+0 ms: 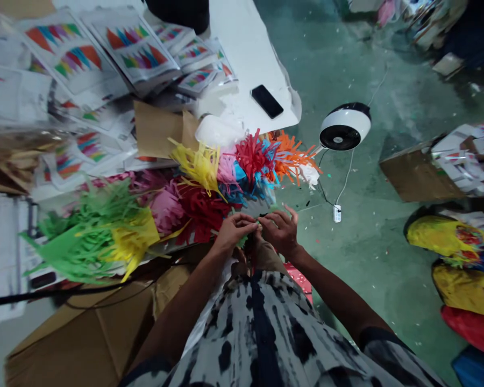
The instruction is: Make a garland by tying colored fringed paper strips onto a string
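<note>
Green concrete floor (367,252) spreads to your right, littered with paper scraps, with a round white fan (344,129) standing on it. At your left, a white table (246,48) carries a black phone (267,101) and stacks of printed packets (133,48). Your left hand (234,232) and right hand (280,230) meet just above your lap, fingertips pinched together on a small green piece of fringed paper (262,221), mostly hidden between them. Just beyond your hands lies a heap of fringed tissue-paper tassels (210,183) in green, yellow, pink, red, blue and orange.
</note>
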Tool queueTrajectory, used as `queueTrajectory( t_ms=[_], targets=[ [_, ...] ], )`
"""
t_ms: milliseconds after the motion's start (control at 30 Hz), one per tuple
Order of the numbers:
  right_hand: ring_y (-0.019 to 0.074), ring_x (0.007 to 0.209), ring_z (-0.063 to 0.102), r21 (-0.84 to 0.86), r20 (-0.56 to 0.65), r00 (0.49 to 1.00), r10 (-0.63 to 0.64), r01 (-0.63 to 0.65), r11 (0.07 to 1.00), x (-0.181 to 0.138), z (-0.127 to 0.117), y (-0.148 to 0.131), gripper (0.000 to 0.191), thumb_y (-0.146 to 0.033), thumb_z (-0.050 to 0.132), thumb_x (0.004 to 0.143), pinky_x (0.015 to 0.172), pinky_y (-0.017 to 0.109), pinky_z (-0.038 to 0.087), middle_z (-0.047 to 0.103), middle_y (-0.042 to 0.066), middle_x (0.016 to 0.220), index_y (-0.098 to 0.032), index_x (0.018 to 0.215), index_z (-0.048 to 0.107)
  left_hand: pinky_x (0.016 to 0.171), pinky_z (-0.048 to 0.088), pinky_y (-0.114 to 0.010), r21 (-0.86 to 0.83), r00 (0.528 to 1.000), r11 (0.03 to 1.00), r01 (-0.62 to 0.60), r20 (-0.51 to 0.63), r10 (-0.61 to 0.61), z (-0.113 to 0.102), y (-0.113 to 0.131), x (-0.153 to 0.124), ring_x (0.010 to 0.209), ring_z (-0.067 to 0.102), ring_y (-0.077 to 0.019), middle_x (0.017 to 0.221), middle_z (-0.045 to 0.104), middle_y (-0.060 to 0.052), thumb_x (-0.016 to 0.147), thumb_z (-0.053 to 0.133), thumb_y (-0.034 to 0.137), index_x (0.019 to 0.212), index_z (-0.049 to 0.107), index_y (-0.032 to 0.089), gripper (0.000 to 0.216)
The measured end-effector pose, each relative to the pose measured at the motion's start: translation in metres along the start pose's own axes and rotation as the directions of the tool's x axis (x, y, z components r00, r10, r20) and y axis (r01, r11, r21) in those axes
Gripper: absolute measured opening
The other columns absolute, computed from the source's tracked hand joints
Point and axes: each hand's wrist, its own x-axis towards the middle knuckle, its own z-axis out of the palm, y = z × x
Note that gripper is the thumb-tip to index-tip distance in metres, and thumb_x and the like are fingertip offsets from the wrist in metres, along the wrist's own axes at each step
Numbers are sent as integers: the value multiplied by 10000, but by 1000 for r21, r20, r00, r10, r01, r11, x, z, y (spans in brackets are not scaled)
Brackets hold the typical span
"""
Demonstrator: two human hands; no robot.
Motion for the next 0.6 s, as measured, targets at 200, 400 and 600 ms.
queueTrajectory(
  t_ms=[200, 400, 600],
  targets=[
    [213, 938, 694, 74, -6, 985, 174, -173, 982, 27, -36, -6, 120, -326, 681, 980, 1152, 489, 330, 778, 4, 895, -317, 944, 796, 626, 529, -260, -114, 993, 986, 119, 30, -117, 13, 3, -15, 639, 689, -154, 783, 785, -43, 537, 998, 408, 905, 805, 155, 487],
    [210, 797, 676, 563, 205, 860, 468, -495, 662, 46, -56, -12, 175, -382, 722, 925, 829, 375, 520, 745, 23, 790, -268, 821, 804, 620, 512, -252, 19, 995, 996, -86, 60, 84, 23, 21, -18, 635, 662, -149, 733, 749, -26, 626, 950, 459, 795, 796, 162, 375],
    [179, 767, 655, 748, 245, 818, 521, -501, 436, 59, -54, -4, 126, -343, 781, 864, 792, 327, 511, 712, 3, 766, -250, 779, 794, 811, 556, -281, 53, 947, 952, -301, 130, 292, 29, 38, -6, 904, 715, -192, 977, 776, -50, 690, 914, 428, 785, 785, 187, 290]
  ],
)
